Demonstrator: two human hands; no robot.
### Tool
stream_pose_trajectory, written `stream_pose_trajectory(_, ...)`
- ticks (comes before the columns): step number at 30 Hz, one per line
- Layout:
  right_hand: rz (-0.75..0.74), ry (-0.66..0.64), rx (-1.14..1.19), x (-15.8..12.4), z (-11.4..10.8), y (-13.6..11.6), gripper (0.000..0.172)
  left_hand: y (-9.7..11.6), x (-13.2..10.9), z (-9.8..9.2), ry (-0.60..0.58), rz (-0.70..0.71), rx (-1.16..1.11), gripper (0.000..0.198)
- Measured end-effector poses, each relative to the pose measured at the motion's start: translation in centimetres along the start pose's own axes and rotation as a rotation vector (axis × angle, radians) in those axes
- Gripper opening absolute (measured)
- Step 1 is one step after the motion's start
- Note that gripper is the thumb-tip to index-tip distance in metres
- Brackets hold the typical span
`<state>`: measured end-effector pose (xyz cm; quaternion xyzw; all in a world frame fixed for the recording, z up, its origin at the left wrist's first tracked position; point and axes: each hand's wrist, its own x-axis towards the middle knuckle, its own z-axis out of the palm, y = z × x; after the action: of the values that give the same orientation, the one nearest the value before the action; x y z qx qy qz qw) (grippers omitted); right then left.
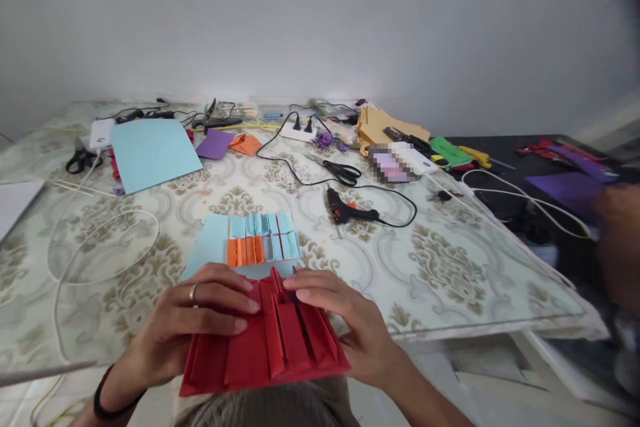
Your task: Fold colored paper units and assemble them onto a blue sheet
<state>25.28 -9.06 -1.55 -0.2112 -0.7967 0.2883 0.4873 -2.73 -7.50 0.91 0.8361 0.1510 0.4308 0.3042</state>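
A piece of red folded paper (250, 353) with raised pleats tilts over my lap at the table's front edge. My left hand (200, 310), with a ring on it, grips it from the left, fingers flat on top; its thumb is hidden. My right hand (345, 313) holds the right side, fingertips at the upper pleats beside a small purple bit. Just beyond lies a light blue sheet (207, 243) carrying orange folded strips (245, 251) and light blue folded strips (263, 223). A black glue gun (350, 209) rests to the right of them.
Scissors (340, 171), a power strip (299, 131) and a large light blue sheet (153, 153) lie farther back. More scissors (83, 159) are at left, tan paper (390, 125) at back right. White cables cross both sides. At right, another person's blurred hand (623, 233) is near purple paper (565, 190).
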Motion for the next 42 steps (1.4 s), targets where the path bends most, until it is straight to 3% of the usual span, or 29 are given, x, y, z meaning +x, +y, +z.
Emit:
stream_pose_trajectory(8, -0.104, 0.101, -0.163, -1.5, 0.8, 0.9, 0.020, -0.1, -1.1, 0.0, 0.037, -0.046, 0.137, 0.017)
stream_pose_trajectory(15, -0.072, 0.074, -0.206, -1.0, 0.6, -0.2, 0.017, 1.1, -1.1, -0.1, 0.101, -0.143, 0.229, 0.028)
stream_pose_trajectory(18, 0.033, 0.029, -0.148, -0.5, 0.4, -0.8, 0.015, 1.1, -1.4, -0.2, 0.101, -0.160, 0.199, 0.027)
stream_pose_trajectory(23, 0.300, -0.090, 0.129, 0.4, -0.4, -1.4, 0.018, 0.9, -2.0, -0.2, 0.049, -0.199, 0.062, 0.024)
stream_pose_trajectory(27, 0.430, -0.255, 0.660, 1.0, -1.2, -1.2, 0.058, 0.5, -2.6, -0.2, 0.069, -0.192, -0.194, 0.023)
stream_pose_trajectory(29, 0.527, -0.254, 0.850, 1.3, -1.5, -1.2, 0.062, 0.2, -2.7, -0.3, 0.057, -0.163, -0.283, 0.024)
stream_pose_trajectory(32, 0.561, -0.335, 0.633, 2.1, -1.6, -1.4, 0.034, 0.0, -2.4, -0.6, -0.028, -0.134, -0.294, 0.026)
stream_pose_trajectory(34, 0.462, -0.421, 0.424, 2.7, -1.5, -1.4, 0.027, 0.0, -2.1, -0.7, -0.059, -0.110, -0.287, 0.027)
stream_pose_trajectory(36, 0.391, -0.408, 0.327, 3.2, -1.2, -1.3, 0.012, 0.2, -1.9, -0.7, -0.057, -0.091, -0.285, 0.025)
stream_pose_trajectory(42, 0.197, -0.335, 0.196, 3.7, -0.6, -0.7, 0.012, 1.0, -1.1, -0.7, -0.100, -0.132, -0.261, 0.013)
